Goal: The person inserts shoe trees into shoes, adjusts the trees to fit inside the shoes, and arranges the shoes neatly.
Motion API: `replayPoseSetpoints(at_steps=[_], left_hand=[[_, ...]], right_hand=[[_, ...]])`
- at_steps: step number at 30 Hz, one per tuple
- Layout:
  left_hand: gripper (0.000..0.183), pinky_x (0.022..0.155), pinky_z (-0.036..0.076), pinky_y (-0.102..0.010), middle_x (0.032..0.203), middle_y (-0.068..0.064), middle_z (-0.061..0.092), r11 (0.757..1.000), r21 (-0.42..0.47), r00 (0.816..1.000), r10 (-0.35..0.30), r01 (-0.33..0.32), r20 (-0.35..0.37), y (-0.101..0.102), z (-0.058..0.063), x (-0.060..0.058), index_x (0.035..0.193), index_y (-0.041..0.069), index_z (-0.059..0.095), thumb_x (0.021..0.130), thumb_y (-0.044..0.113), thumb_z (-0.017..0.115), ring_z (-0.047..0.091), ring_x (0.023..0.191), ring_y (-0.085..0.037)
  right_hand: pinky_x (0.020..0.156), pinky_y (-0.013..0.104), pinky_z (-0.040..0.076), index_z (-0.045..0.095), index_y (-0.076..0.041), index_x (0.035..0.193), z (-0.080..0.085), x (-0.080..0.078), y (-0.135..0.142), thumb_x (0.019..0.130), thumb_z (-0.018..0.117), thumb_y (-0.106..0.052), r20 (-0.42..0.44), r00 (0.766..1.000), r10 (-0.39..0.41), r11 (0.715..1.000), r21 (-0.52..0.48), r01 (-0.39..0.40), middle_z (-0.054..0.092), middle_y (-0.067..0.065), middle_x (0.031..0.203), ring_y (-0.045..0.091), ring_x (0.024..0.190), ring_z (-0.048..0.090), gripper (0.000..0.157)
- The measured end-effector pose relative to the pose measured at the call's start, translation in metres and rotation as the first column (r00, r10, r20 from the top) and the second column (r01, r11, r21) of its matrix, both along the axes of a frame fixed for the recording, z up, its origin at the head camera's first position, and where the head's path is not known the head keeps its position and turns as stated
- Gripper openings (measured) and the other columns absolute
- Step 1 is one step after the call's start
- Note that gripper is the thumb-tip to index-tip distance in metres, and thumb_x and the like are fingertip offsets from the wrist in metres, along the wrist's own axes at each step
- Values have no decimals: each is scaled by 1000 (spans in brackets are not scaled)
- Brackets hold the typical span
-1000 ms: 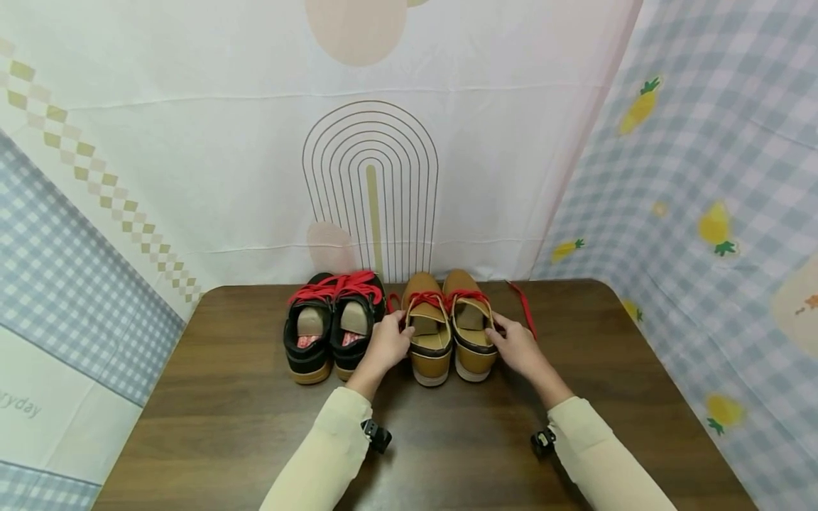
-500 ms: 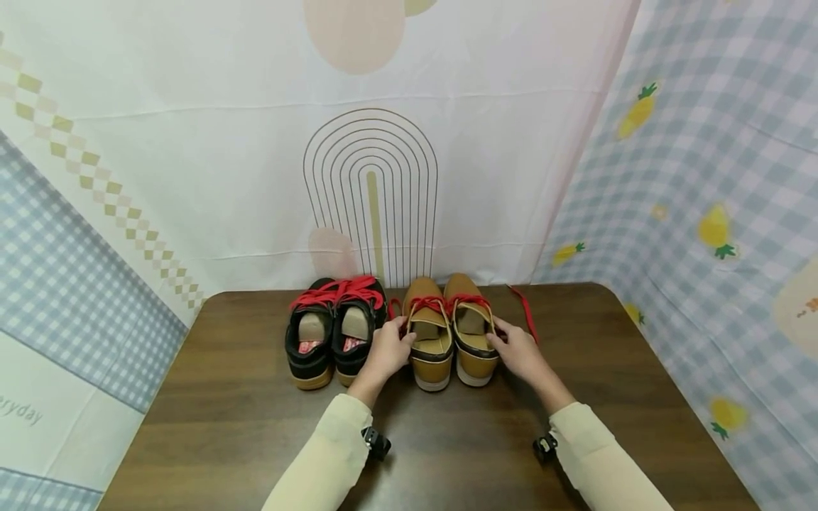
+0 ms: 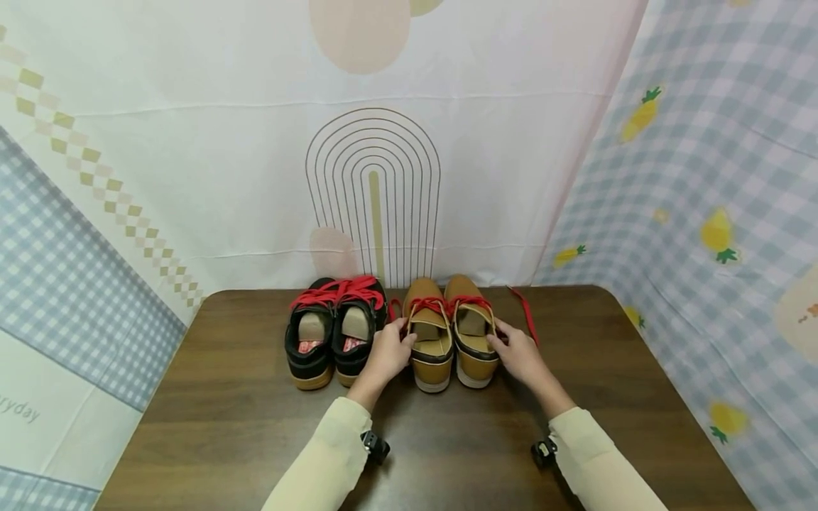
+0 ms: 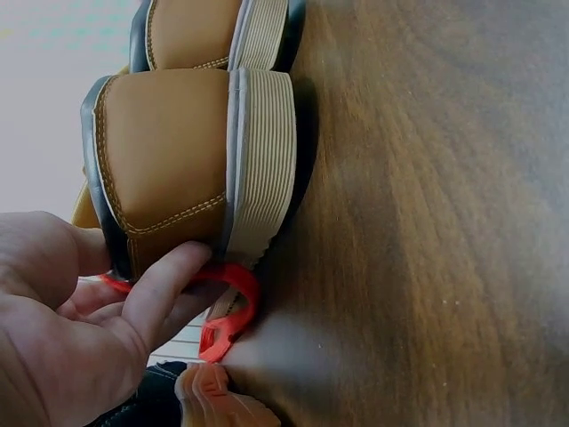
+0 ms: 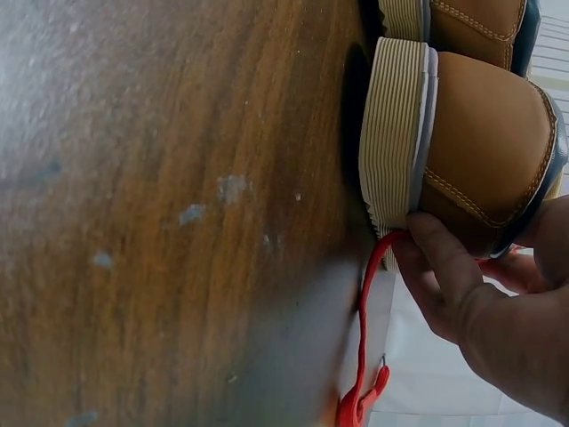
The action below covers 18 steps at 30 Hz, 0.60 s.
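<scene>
Two tan shoes with red laces stand side by side on the table, toes toward the back wall. My left hand (image 3: 388,351) grips the outer side of the left tan shoe (image 3: 432,372), thumb at the collar and fingers along the side, as the left wrist view shows on its brown heel (image 4: 164,142). On the other side, my right hand (image 3: 516,348) pinches the collar of the right tan shoe (image 3: 476,365); in the right wrist view its fingers (image 5: 444,258) press the shoe's side. Red lace (image 5: 366,302) trails past those fingers.
A pair of black shoes with red laces (image 3: 358,291) stands just left of the tan pair, close to my left hand. A loose red lace end (image 3: 526,312) lies right of the tan shoes. Behind the wooden table (image 3: 243,426) hangs a pale cloth (image 3: 498,177).
Both hands keep their hold on the tan shoes. The whole head view has shifted slightly downward since a second ago; the shoes show no clear movement on the table.
</scene>
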<state>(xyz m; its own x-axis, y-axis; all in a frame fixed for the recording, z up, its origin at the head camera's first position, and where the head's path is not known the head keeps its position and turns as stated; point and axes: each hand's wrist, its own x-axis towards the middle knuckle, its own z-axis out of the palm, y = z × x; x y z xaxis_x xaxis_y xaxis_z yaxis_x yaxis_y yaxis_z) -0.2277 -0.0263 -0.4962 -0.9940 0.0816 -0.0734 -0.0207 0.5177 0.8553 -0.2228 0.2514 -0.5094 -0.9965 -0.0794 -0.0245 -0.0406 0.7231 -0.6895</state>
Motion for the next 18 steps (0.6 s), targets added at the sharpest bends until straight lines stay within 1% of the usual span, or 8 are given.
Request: replayPoseSetpoints(at_steps=[2, 5, 8, 13, 16, 18], left_hand=[[44, 83, 60, -46, 128, -23, 69, 1000, -24, 1000, -5, 4, -21, 0, 0, 1, 146, 4, 56, 104, 17, 62, 73, 102, -33], [44, 99, 54, -50, 137, -22, 65, 999, -51, 999, -8, 6, -48, 1, 0, 0, 145, 3, 57, 104, 18, 61, 62, 127, -37], [45, 103, 52, -52, 140, -23, 63, 999, -47, 999, -6, 4, -40, 3, 0, -1, 147, 2, 55, 105, 18, 61, 59, 131, -38], [50, 104, 51, -53, 142, -23, 61, 997, -77, 1000, -7, 5, -26, 4, 0, -2, 148, 1, 53, 105, 25, 61, 58, 132, -39], [52, 105, 51, -53, 143, -24, 61, 995, -96, 1000, -8, 6, -28, 3, 1, -1, 149, 0, 51, 105, 27, 61, 57, 133, -39], [54, 105, 50, -53, 144, -24, 60, 995, -103, 999, -12, 9, -37, 2, 3, 0, 150, 0, 49, 105, 27, 60, 57, 134, -39]], right_hand=[[98, 54, 53, 44, -4, 156, 0, 0, 0, 107, 55, -24, -1, 1000, -5, 1000, -5, 5, 65, 23, 136, 41, 122, 64, 54], [99, 55, 52, 44, -5, 156, 1, -1, 1, 108, 55, -24, -6, 1000, -13, 1000, -6, 13, 65, 24, 136, 40, 122, 64, 54], [100, 56, 52, 43, -5, 156, 2, -3, 2, 108, 55, -25, -9, 1000, -11, 1000, 1, 11, 64, 24, 137, 41, 123, 63, 54], [101, 56, 51, 44, -5, 156, 2, -4, 3, 108, 55, -26, -6, 1000, -6, 1000, 9, 6, 64, 24, 138, 42, 124, 62, 54], [99, 55, 52, 44, -4, 156, 1, -5, 1, 108, 54, -27, -7, 1000, -1, 1000, 7, 1, 64, 24, 137, 41, 123, 63, 55], [96, 53, 53, 43, -3, 155, 1, -4, 0, 108, 54, -28, -14, 1000, -7, 1000, 16, 7, 65, 24, 134, 40, 120, 64, 55]])
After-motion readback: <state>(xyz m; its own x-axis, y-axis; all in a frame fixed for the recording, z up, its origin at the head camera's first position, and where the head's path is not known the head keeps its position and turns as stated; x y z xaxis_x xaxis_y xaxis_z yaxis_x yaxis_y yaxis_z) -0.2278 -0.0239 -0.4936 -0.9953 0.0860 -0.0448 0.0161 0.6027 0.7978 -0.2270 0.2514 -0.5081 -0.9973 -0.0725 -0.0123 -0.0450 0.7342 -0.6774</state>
